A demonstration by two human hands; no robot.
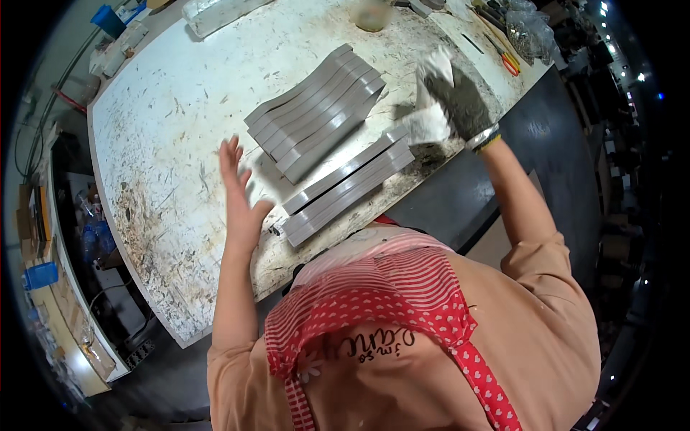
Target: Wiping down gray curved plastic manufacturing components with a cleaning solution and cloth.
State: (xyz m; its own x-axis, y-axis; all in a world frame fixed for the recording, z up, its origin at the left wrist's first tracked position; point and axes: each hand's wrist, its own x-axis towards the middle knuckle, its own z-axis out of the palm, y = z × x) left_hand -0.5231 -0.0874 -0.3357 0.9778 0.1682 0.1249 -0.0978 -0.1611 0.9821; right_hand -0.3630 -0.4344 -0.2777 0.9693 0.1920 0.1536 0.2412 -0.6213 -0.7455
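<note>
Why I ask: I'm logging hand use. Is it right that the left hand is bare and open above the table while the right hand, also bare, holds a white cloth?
Not quite. The head view shows the right hand in a grey glove, not bare. The rest stands: it holds the white cloth, and the left hand is bare and open above the table.

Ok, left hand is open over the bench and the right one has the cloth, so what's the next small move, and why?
Probably bring the left hand down onto the near stack of grey strips to steady it. That hand is open and holds nothing, just left of the stack. The gloved right hand holds a white cloth at the stack's far end, and the fanned stack lies beyond.
</note>
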